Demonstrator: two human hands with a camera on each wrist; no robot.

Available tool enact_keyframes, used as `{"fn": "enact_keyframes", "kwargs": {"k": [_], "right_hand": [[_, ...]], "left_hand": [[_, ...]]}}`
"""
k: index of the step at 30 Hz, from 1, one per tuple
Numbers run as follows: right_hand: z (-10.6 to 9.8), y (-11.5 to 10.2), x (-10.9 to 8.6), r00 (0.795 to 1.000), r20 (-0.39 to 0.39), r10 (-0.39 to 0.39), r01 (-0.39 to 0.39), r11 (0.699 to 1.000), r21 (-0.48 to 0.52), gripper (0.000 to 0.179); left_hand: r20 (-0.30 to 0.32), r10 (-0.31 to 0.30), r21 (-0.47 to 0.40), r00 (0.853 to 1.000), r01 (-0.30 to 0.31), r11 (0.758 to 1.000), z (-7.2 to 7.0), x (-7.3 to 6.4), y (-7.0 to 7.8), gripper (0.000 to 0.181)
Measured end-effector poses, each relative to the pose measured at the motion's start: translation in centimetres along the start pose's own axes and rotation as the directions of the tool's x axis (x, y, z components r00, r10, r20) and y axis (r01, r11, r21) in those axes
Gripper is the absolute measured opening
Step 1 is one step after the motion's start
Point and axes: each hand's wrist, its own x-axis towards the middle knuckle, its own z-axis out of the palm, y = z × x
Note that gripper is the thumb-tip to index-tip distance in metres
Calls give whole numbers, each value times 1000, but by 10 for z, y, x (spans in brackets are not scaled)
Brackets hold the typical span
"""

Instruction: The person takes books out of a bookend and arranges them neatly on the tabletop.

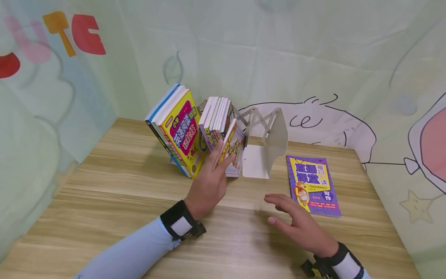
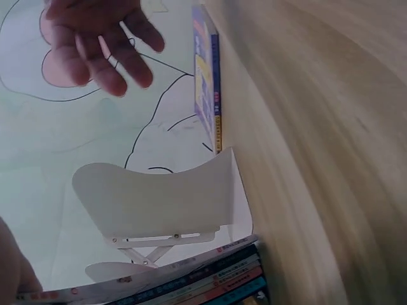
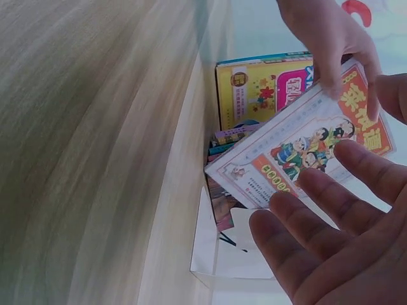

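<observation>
My left hand grips a thin white book with an orange title panel and cartoon children on its cover. The book tilts at the right end of a row of upright thin books in a white metal book stand. Left of that row, larger books lean, a yellow one in front. My right hand hovers over the table with fingers spread and nothing in it. In the right wrist view, its fingers appear before the held book; contact cannot be told.
A purple and yellow book lies flat on the wooden table, right of the stand. The stand's right side panel rises beyond a bare section of its base. A printed cloth backdrop hangs behind the table.
</observation>
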Motion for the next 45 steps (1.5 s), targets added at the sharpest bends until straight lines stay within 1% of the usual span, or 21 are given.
{"fn": "enact_keyframes", "kwargs": {"k": [2, 5, 9, 13, 16, 19, 26, 30, 34, 36, 41, 45], "right_hand": [[0, 1, 0, 1000, -2, 15, -15, 1000, -3, 42], [0, 2, -1, 1000, -7, 18, -18, 1000, -20, 41], [0, 2, -1, 1000, -12, 26, -26, 999, -34, 39], [1, 2, -1, 1000, -6, 22, -22, 999, -40, 39], [2, 1, -1, 1000, -10, 19, -20, 999, -34, 39], [2, 1, 0, 1000, -14, 22, -22, 999, -26, 39], [1, 1, -1, 999, -6, 48, -48, 999, -25, 38], [1, 2, 0, 999, 2, 33, -33, 999, -20, 40], [0, 2, 1, 1000, -30, -11, 11, 1000, -16, 43], [-1, 2, 1, 998, -55, -16, 16, 1000, -2, 44], [-2, 2, 2, 995, -99, 13, -8, 999, 52, 46], [-3, 2, 2, 991, -131, 22, -10, 996, 88, 51]], "left_hand": [[-18, -23, -15, 1000, 23, 1000, -3, 2, 0, 47], [-46, -69, -52, 997, 67, 996, -9, 5, 1, 46], [-55, -115, -130, 992, 107, 986, -20, 10, 3, 46], [-40, -136, -190, 990, 126, 974, -34, 14, 6, 46], [-22, -146, -187, 989, 139, 972, -46, 16, 10, 45], [-11, -142, -177, 990, 138, 975, -57, 16, 12, 45], [38, -149, -212, 988, 153, 965, -78, 20, 19, 45], [54, -124, -204, 991, 132, 970, -87, 19, 25, 43], [85, -90, -228, 992, 107, 968, -97, 17, 31, 45], [108, -74, -257, 991, 100, 961, -101, 16, 33, 47], [161, -34, -337, 986, 87, 937, -107, 15, 37, 49], [217, 30, -385, 976, 57, 921, -110, 13, 40, 53]]}}
